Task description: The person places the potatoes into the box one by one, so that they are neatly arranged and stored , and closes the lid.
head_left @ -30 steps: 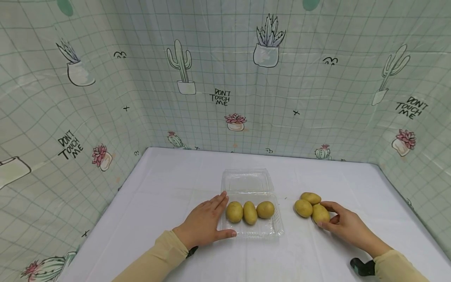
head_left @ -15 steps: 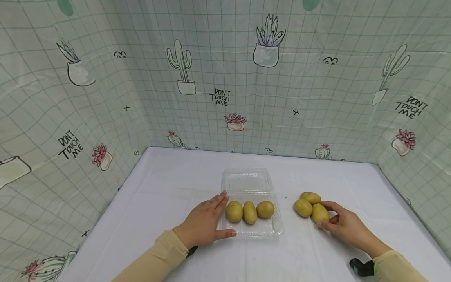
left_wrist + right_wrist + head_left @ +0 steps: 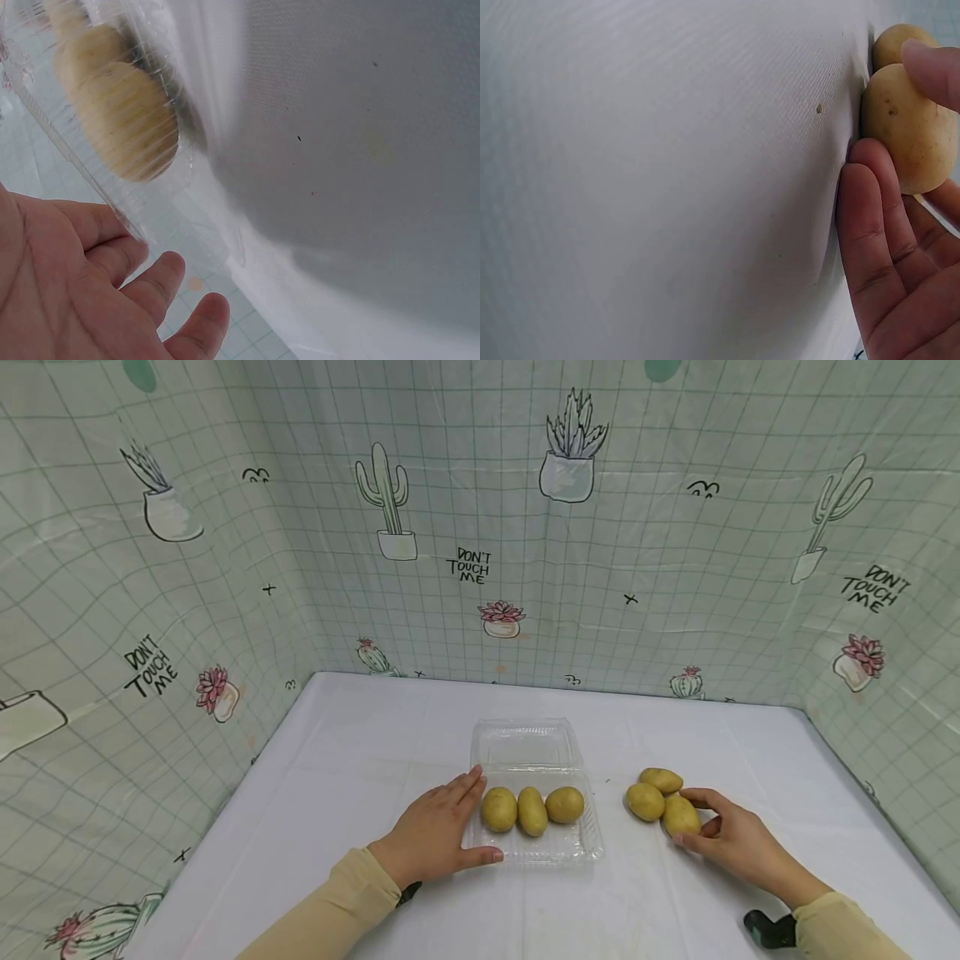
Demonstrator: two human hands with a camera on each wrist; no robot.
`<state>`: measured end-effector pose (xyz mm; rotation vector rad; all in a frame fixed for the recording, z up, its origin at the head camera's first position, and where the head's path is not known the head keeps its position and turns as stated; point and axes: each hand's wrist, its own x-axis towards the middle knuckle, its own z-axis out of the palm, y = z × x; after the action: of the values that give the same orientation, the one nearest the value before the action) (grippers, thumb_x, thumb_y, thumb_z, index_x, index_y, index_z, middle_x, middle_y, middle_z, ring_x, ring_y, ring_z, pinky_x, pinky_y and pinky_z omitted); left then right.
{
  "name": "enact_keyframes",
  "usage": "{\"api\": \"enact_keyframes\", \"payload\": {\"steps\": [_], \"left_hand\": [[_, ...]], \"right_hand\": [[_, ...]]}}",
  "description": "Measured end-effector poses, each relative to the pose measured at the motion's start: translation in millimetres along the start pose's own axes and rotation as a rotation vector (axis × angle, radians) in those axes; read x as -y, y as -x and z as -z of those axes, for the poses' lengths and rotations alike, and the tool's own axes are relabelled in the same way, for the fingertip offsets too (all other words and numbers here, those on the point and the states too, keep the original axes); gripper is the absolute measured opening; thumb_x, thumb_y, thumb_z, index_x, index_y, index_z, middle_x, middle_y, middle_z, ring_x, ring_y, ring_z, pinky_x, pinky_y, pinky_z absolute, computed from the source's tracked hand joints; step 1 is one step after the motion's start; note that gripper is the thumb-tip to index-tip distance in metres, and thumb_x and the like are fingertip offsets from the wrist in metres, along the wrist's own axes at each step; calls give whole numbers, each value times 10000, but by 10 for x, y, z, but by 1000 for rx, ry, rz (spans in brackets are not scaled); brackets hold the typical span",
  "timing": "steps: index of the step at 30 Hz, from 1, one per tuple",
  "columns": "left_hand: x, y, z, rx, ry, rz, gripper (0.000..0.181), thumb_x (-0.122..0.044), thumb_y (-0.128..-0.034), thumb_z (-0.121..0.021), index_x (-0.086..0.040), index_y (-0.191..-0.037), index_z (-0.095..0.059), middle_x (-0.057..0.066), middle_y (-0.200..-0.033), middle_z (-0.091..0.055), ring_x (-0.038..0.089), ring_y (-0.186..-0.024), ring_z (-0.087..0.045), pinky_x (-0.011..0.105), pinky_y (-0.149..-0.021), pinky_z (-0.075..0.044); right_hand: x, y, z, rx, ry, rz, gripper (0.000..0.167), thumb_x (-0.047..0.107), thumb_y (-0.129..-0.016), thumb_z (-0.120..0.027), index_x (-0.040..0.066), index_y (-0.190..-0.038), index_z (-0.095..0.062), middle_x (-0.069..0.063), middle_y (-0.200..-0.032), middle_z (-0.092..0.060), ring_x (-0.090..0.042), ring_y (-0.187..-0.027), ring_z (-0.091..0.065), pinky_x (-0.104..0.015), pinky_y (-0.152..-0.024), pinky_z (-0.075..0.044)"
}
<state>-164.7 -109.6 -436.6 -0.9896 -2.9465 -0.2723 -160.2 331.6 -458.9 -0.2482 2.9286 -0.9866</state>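
Observation:
My left hand (image 3: pixel 438 831) rests against the left side of a clear plastic clamshell box (image 3: pixel 543 852), thumb at its front corner. In the left wrist view, fingertips (image 3: pixel 171 264) touch or nearly touch the box's rim. Three yellow potatoes (image 3: pixel 532 812) lie in a row inside it. To the right, my right hand (image 3: pixel 742 847) grips the nearest potato (image 3: pixel 681 817) of a group of three, thumb on one side and fingers on the other. That potato (image 3: pixel 907 127) still sits on the cloth. Beside it lie a rounder potato (image 3: pixel 644 802) and a longer potato (image 3: pixel 661 780).
The box's lid (image 3: pixel 525 745) lies open toward the back. A white cloth (image 3: pixel 375 727) covers the table. Grid-patterned curtains (image 3: pixel 465 510) with cactus drawings stand behind and at both sides. A dark wrist device (image 3: pixel 771 930) sits by the right sleeve.

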Motion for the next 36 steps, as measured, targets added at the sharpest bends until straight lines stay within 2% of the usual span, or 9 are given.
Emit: {"api": "enact_keyframes", "payload": {"steps": [7, 13, 23, 31, 36], "left_hand": [[4, 0, -23, 2, -24, 7, 1028, -781, -879, -461, -3, -1538, -340, 128, -1623, -234, 274, -1445, -317, 433, -1127, -329], [6, 0, -21, 0, -16, 7, 1021, -774, -880, -471, -1, -1536, -345, 130, -1622, -240, 277, -1443, -321, 433, -1125, -331], [6, 5, -4, -10, -5, -6, 1011, -761, -892, -470, 16, -1527, -352, 151, -1613, -254, 293, -1438, -329, 447, -1119, -338], [3, -2, 5, -2, 1, -3, 1013, -766, -891, -461, 14, -1528, -351, 147, -1614, -255, 289, -1438, -330, 446, -1119, -339], [0, 5, 2, -10, -9, -6, 1012, -761, -890, -474, 17, -1526, -354, 151, -1612, -258, 294, -1435, -335, 447, -1117, -342]], "right_hand": [[9, 1, 1, 11, -1, -1, 753, 324, -832, -826, -32, -1403, -489, -180, -1252, -602, -102, -740, -567, -260, -581, -483], [6, 3, 8, 19, 18, -18, 762, 349, -824, -831, -28, -1393, -493, -53, -970, -650, -126, -720, -558, -265, -572, -466], [6, 0, 2, 34, -1, -33, 791, 352, -823, -832, -31, -1416, -475, -6, -810, -622, -141, -709, -558, -268, -572, -465], [4, 0, 6, 44, 4, -29, 788, 323, -823, -834, -47, -1417, -472, -2, -802, -625, -141, -715, -565, -266, -574, -471], [9, -1, 5, 29, 29, -32, 805, 364, -814, -837, -44, -1410, -483, 3, -800, -618, -145, -707, -552, -267, -560, -457]]}}
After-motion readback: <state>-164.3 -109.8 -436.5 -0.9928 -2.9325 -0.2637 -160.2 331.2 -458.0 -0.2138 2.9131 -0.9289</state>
